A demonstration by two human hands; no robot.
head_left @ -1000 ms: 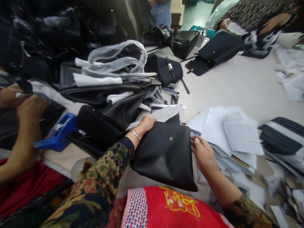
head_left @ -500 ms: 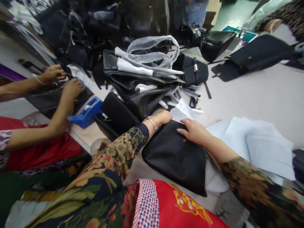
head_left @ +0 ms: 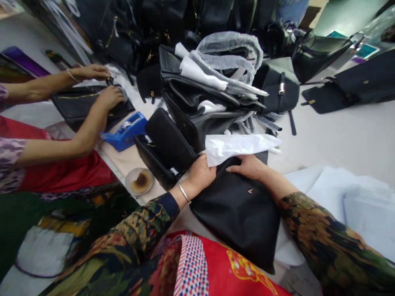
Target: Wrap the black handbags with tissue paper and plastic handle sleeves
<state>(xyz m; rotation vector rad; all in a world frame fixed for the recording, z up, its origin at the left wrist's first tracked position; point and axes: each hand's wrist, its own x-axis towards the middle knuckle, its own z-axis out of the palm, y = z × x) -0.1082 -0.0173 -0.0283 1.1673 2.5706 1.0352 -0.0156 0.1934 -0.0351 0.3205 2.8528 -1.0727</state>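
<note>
A black leather bag (head_left: 237, 213) with a small gold emblem lies on the table in front of me, tilted toward my red apron. My left hand (head_left: 202, 174), with a bangle on the wrist, is closed at the bag's upper left corner, on the lower left end of a white paper sheet (head_left: 240, 146). That sheet stands up along the bag's top edge. My right hand (head_left: 251, 166) grips the top edge, thumb on the front face and fingers behind it, partly hidden.
Black bags with wrapped handles (head_left: 212, 98) are heaped ahead. A blue tape dispenser (head_left: 126, 131) and a small round dish (head_left: 139, 181) are at left. A co-worker's hands (head_left: 109, 96) handle another black bag (head_left: 77, 100). White sheets (head_left: 348, 201) lie at right.
The white sheet has risen from behind the bag and now stands above its top edge. My left hand has closed at the corner. The view has shifted left.
</note>
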